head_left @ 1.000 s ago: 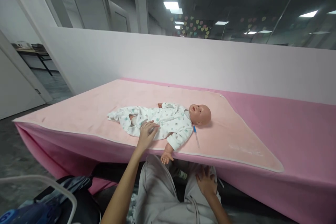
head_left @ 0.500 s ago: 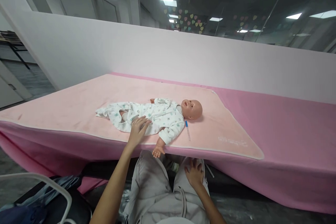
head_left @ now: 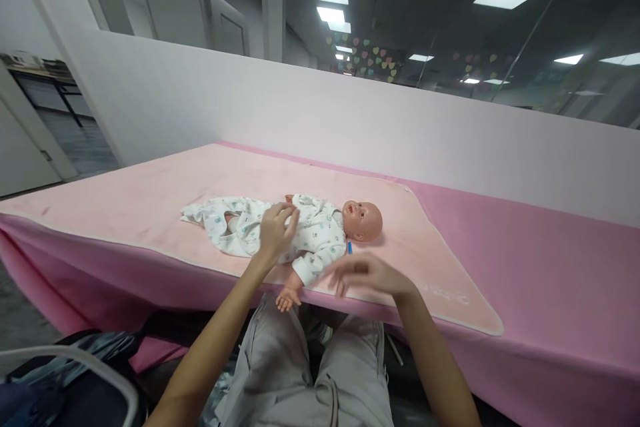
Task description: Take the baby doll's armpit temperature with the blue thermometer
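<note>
A baby doll [head_left: 362,221] lies on its back, its head to the right, dressed in a white printed romper [head_left: 320,233]. My left hand [head_left: 278,229] is over the doll's middle, fingers bent and slightly apart, with nothing seen in them. Whether it touches the cloth I cannot tell. My right hand [head_left: 373,275] hovers near the mat's front edge, right of the doll's near sleeve. Its fingers are stretched out, a little blurred, and hold nothing visible. By the doll's neck shows the blue end of a thin stick, like a pen or thermometer [head_left: 350,248]; my right hand hides the rest.
A peach mat [head_left: 150,180] with a pale edge covers much of the pink-draped table [head_left: 550,260]. Behind it rises a white low wall [head_left: 400,127] with glass above. My legs are under the front edge. A chair with a curved frame [head_left: 95,360] stands lower left.
My right hand has risen from my thigh to above the mat's front edge. My left hand has shifted slightly up and right over the doll. The view has tilted a little.
</note>
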A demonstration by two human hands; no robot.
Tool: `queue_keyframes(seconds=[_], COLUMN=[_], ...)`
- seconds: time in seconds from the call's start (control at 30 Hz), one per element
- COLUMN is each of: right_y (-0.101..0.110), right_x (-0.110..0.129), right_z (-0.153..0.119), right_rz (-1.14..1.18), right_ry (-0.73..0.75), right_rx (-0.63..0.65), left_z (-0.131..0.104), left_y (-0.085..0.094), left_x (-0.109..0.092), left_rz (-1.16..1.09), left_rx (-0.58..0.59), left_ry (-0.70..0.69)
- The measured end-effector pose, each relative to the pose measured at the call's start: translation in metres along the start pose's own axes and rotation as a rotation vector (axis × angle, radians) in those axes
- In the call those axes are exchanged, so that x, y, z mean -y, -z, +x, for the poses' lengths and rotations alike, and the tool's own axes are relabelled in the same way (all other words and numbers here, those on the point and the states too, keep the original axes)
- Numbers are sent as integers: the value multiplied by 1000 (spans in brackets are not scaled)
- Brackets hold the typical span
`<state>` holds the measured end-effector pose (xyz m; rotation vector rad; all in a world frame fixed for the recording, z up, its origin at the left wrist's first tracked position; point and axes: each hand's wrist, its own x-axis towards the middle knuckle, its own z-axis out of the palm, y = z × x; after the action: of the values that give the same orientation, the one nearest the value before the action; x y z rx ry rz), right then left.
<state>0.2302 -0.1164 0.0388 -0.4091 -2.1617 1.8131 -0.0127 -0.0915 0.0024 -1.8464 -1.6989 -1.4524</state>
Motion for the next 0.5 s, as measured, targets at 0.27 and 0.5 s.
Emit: queue_keyframes(seconds=[0.27, 0.5], right_y=[55, 46], right_x=[-48, -94], right_z=[125, 128], right_rz=[-836, -1016], right_ry=[207, 392], right_rx=[-1029, -1041], left_z=[54, 42], left_y=[-89, -75], left_x=[-2, 23], left_rz=[-269, -646], left_rx=[356, 534], left_ry=[217, 136])
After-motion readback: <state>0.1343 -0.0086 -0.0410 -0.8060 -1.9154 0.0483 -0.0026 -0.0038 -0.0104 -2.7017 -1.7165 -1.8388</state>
